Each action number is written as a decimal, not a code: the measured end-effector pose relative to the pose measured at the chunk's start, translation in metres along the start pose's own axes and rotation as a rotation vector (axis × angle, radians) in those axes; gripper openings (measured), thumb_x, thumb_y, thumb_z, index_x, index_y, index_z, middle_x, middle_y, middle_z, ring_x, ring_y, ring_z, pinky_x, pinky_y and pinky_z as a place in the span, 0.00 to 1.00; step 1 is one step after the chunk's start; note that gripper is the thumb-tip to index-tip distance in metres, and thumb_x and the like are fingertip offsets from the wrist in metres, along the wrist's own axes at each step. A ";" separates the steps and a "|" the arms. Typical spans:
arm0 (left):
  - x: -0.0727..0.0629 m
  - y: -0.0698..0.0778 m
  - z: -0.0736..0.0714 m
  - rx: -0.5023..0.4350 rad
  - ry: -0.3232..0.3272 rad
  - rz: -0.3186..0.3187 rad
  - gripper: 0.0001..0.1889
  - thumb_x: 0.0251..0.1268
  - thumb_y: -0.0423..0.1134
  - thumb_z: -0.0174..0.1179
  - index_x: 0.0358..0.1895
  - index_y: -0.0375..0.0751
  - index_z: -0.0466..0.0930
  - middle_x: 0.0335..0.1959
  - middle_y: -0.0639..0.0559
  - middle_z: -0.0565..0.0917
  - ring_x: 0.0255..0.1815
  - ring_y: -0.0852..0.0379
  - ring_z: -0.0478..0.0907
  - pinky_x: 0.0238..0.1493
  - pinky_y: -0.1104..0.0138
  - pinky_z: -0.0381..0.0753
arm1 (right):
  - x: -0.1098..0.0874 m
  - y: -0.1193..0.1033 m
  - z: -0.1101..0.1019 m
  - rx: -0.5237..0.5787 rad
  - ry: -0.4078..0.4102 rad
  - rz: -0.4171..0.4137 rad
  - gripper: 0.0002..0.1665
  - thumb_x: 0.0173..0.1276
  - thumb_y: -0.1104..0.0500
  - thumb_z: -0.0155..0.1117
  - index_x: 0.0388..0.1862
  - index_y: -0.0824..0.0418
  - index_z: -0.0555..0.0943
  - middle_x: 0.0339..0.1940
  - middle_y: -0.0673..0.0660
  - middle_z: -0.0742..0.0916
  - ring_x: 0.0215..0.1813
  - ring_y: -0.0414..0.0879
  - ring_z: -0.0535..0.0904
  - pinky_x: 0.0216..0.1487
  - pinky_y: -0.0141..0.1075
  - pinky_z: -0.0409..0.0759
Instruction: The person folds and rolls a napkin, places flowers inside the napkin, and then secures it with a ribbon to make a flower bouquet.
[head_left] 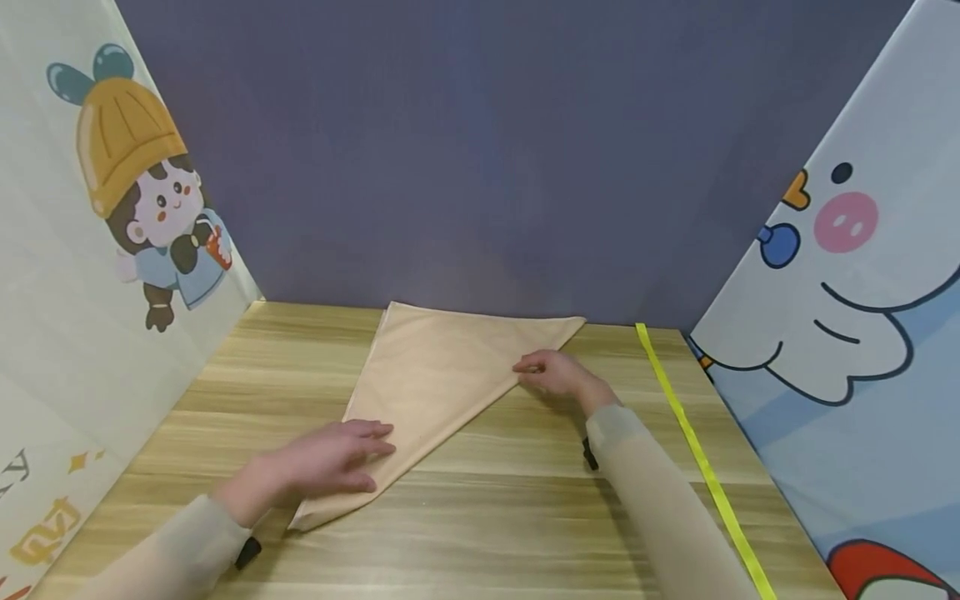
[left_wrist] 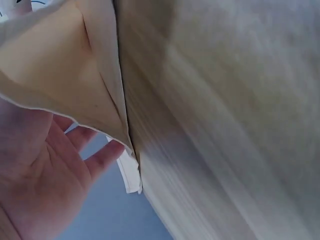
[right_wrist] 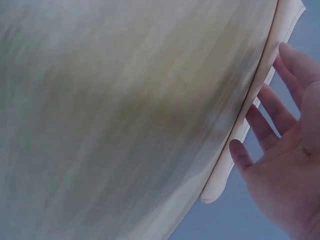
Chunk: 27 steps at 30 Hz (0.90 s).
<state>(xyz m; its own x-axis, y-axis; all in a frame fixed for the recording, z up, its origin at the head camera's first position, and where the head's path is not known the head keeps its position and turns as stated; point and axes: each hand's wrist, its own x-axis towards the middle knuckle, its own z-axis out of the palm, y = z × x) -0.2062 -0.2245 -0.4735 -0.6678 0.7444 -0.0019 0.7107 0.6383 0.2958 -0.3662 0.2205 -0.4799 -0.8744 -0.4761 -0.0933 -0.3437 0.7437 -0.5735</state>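
A peach-coloured cloth, folded into a triangle, lies on the wood-grain table with its folded edge running diagonally. Over its lower left part is my left hand, fingers spread and nearly straight at the cloth. The left wrist view shows that hand beside a raised, loose edge of the cloth. My right hand touches the folded edge near the upper right corner. In the right wrist view its fingers are apart and gently bent along the cloth; no pinch shows.
A yellow tape strip runs along the right side of the wood-grain table. A dark panel stands behind the table. Printed cartoon panels close off the left and right sides.
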 end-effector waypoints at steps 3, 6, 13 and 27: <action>-0.002 0.004 0.004 0.016 0.063 -0.032 0.27 0.74 0.53 0.72 0.69 0.43 0.85 0.76 0.38 0.80 0.76 0.35 0.78 0.73 0.38 0.78 | -0.001 0.002 0.002 -0.005 -0.015 -0.001 0.20 0.85 0.53 0.64 0.68 0.58 0.88 0.81 0.66 0.79 0.82 0.66 0.73 0.82 0.59 0.71; -0.007 0.006 0.004 -0.045 0.187 -0.155 0.24 0.74 0.49 0.73 0.67 0.42 0.86 0.70 0.39 0.83 0.68 0.37 0.83 0.68 0.40 0.83 | -0.001 0.003 0.002 0.008 -0.025 0.006 0.20 0.85 0.53 0.64 0.68 0.58 0.88 0.82 0.67 0.77 0.83 0.67 0.71 0.83 0.59 0.69; -0.025 0.003 0.001 -0.296 0.392 -0.441 0.20 0.74 0.41 0.74 0.64 0.37 0.87 0.48 0.47 0.87 0.40 0.60 0.81 0.39 0.65 0.83 | -0.001 0.004 0.000 0.012 -0.033 0.008 0.21 0.84 0.53 0.64 0.69 0.59 0.87 0.83 0.67 0.76 0.84 0.66 0.70 0.84 0.59 0.69; -0.061 0.011 0.013 -0.554 0.327 -0.546 0.13 0.76 0.40 0.71 0.57 0.40 0.85 0.34 0.54 0.87 0.30 0.67 0.79 0.34 0.69 0.79 | -0.003 0.006 -0.001 0.052 -0.038 0.005 0.21 0.84 0.54 0.63 0.69 0.58 0.87 0.84 0.67 0.75 0.85 0.67 0.68 0.85 0.60 0.67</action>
<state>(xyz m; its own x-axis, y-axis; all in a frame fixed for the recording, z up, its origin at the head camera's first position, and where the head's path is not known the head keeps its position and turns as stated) -0.1550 -0.2601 -0.4822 -0.9772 0.2103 -0.0294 0.1148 0.6397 0.7600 -0.3656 0.2271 -0.4818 -0.8624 -0.4903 -0.1264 -0.3198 0.7210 -0.6147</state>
